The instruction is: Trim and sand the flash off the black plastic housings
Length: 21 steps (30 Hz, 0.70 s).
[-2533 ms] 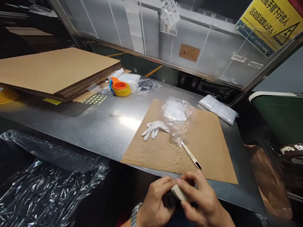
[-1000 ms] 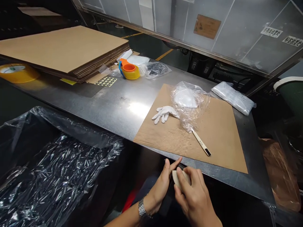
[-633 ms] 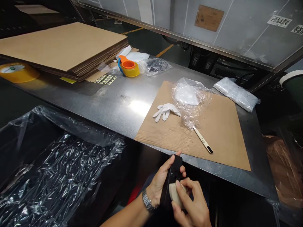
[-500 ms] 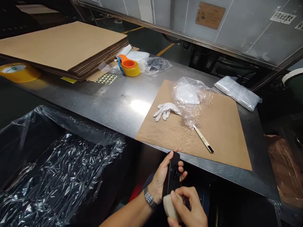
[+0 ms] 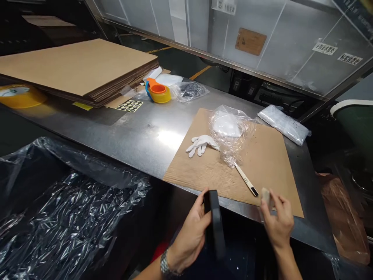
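We see a flat black rectangular device (image 5: pixel 215 223), edge-on and upright, below the metal table (image 5: pixel 131 136) edge. Our left hand (image 5: pixel 190 235) grips it, while our right hand (image 5: pixel 276 221) pinches a small beige eraser-like block (image 5: pixel 265 195) (blurred) over the brown cardboard sheet (image 5: pixel 262 163).

Steel workbench (image 5: pixel 122 136), clear panel wall (image 5: pixel 262 50) behind, perhaps acrylic, dim room
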{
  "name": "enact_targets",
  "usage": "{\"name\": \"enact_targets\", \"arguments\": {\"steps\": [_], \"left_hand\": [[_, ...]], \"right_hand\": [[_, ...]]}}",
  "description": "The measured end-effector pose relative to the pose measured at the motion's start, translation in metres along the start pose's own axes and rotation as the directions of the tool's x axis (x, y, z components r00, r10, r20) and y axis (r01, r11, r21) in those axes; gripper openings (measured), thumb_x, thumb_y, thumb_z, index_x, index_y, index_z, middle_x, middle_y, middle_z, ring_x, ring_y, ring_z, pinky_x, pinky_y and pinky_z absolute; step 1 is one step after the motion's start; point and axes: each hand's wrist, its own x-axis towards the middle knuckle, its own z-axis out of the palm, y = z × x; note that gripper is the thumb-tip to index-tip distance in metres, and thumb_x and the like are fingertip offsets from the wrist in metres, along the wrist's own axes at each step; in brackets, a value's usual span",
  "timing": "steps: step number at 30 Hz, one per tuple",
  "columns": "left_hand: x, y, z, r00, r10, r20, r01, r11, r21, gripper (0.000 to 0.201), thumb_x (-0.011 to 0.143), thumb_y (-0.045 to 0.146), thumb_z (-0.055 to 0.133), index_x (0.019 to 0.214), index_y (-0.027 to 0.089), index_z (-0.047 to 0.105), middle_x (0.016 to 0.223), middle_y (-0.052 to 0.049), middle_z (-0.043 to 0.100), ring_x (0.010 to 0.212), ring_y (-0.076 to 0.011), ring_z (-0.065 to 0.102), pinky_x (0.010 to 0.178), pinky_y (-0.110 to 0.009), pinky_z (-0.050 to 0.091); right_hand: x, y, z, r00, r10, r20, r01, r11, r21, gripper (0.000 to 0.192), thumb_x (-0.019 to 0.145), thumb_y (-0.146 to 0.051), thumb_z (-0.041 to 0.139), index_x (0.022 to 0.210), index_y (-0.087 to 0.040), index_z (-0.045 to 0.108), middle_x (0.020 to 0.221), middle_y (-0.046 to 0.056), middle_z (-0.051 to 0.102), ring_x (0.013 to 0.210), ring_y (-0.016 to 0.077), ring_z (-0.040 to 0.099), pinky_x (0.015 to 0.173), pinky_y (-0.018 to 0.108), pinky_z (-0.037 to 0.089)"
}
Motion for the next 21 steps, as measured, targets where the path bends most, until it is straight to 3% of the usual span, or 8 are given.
{"name": "enact_targets", "arguments": {"steps": [3, 5, 7, 10, 12, 16, 19, 21], "left_hand": [[-0.004, -0.006, -0.002, 0.989, 0.15, 0.007, -0.148, 0.969, 0.195, 0.052, 0.07, 0.02, 0.07, 0.119, 0.021, 0.052, 0.121, -0.007, 0.056, 0.115, -0.0215, 0.048, 0.097, -0.03, 0.036], [-0.005, -0.005, -0.003, 0.982, 0.183, 0.046, -0.188, 0.936, 0.296, 0.045, 0.072, 0.022, 0.067, 0.115, 0.018, 0.056, 0.118, -0.009, 0.059, 0.114, -0.024, 0.049, 0.096, -0.032, 0.037], [-0.006, -0.001, -0.004, 0.978, 0.19, 0.081, -0.206, 0.909, 0.361, 0.032, 0.075, 0.021, 0.062, 0.107, 0.015, 0.059, 0.107, -0.009, 0.065, 0.103, -0.0234, 0.056, 0.089, -0.032, 0.041], [-0.006, 0.004, -0.004, 0.981, 0.184, 0.058, -0.192, 0.903, 0.385, 0.022, 0.077, 0.016, 0.057, 0.099, 0.016, 0.059, 0.098, -0.007, 0.067, 0.09, -0.0191, 0.059, 0.082, -0.03, 0.044], [-0.004, 0.005, -0.004, 0.992, 0.127, 0.024, -0.127, 0.925, 0.357, 0.02, 0.076, 0.015, 0.057, 0.096, 0.016, 0.057, 0.095, -0.006, 0.067, 0.084, -0.017, 0.06, 0.076, -0.028, 0.046], [0.0, 0.006, -0.007, 0.995, -0.097, -0.001, 0.095, 0.97, 0.225, 0.018, 0.075, 0.018, 0.058, 0.092, 0.017, 0.053, 0.082, -0.007, 0.069, 0.059, -0.0137, 0.059, 0.052, -0.023, 0.044], [0.003, 0.009, -0.011, 0.961, -0.277, 0.02, 0.278, 0.96, -0.042, 0.021, 0.081, 0.031, 0.052, 0.09, 0.013, 0.057, 0.078, -0.009, 0.069, 0.053, -0.0136, 0.059, 0.05, -0.024, 0.045], [0.005, 0.011, -0.012, 0.928, -0.36, 0.093, 0.372, 0.895, -0.246, 0.035, 0.086, 0.04, 0.042, 0.089, 0.011, 0.06, 0.079, -0.011, 0.069, 0.06, -0.0165, 0.063, 0.057, -0.027, 0.049]], "right_hand": [[0.03, 0.034, 0.021, 0.998, 0.068, -0.007, -0.069, 0.993, -0.098, 0.057, 0.084, -0.055, 0.04, 0.103, -0.007, 0.064, 0.093, 0.016, 0.054, 0.085, 0.0263, 0.054, 0.075, 0.042, 0.046], [0.042, 0.046, 0.031, 0.996, 0.062, 0.058, -0.054, 0.99, -0.131, 0.062, 0.083, -0.06, 0.035, 0.095, -0.008, 0.066, 0.084, 0.014, 0.055, 0.078, 0.0263, 0.053, 0.071, 0.043, 0.046], [0.046, 0.045, 0.034, 0.992, 0.053, 0.111, -0.035, 0.987, -0.158, 0.062, 0.083, -0.06, 0.033, 0.096, -0.009, 0.066, 0.081, 0.014, 0.055, 0.078, 0.0278, 0.051, 0.07, 0.045, 0.045], [0.04, 0.021, 0.029, 0.992, 0.037, 0.121, -0.015, 0.984, -0.177, 0.062, 0.086, -0.056, 0.032, 0.11, -0.006, 0.058, 0.094, 0.019, 0.053, 0.089, 0.0317, 0.048, 0.075, 0.05, 0.041], [0.034, -0.002, 0.023, 0.987, -0.018, 0.161, 0.04, 0.99, -0.138, 0.056, 0.088, -0.052, 0.031, 0.115, -0.008, 0.054, 0.1, 0.018, 0.054, 0.095, 0.0291, 0.048, 0.081, 0.045, 0.041], [0.03, -0.035, 0.025, 0.956, -0.11, 0.271, 0.136, 0.988, -0.078, 0.039, 0.092, -0.04, 0.032, 0.115, -0.016, 0.053, 0.102, 0.01, 0.056, 0.098, 0.0224, 0.048, 0.085, 0.034, 0.04], [0.042, -0.036, 0.041, 0.946, -0.084, 0.314, 0.134, 0.981, -0.14, 0.038, 0.091, -0.035, 0.036, 0.115, -0.01, 0.052, 0.103, 0.015, 0.055, 0.097, 0.027, 0.046, 0.084, 0.039, 0.039], [0.051, -0.032, 0.053, 0.926, -0.075, 0.37, 0.148, 0.974, -0.172, 0.037, 0.089, -0.034, 0.041, 0.114, -0.009, 0.052, 0.098, 0.016, 0.055, 0.092, 0.0285, 0.046, 0.08, 0.04, 0.039]]}}
